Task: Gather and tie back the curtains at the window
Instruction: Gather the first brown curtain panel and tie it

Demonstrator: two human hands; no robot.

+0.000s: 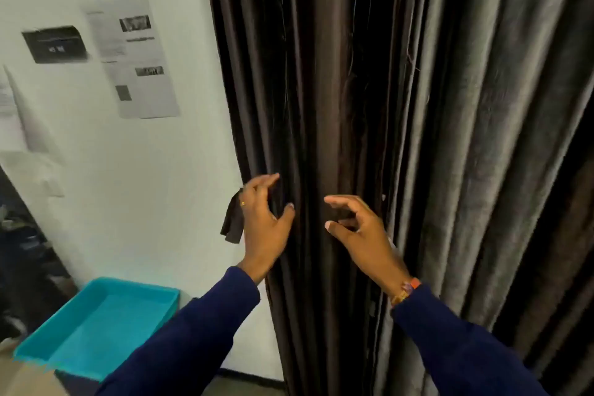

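Observation:
A dark grey-brown curtain (401, 106) hangs in tight vertical folds and fills the right two thirds of the head view. A short dark fabric tie-back strip (233, 220) hangs at the curtain's left edge, against the white wall. My left hand (265, 225) is at that edge, fingers spread and relaxed, with the strip just behind its knuckles; I cannot tell whether it touches the strip. My right hand (360, 231) hovers in front of the middle folds, fingers loosely curved, holding nothing.
A white wall (144, 186) with printed sheets (135, 58) taped to it stands left of the curtain. A turquoise plastic tray (96, 328) sits low at the bottom left. Dark clutter lies at the far left edge.

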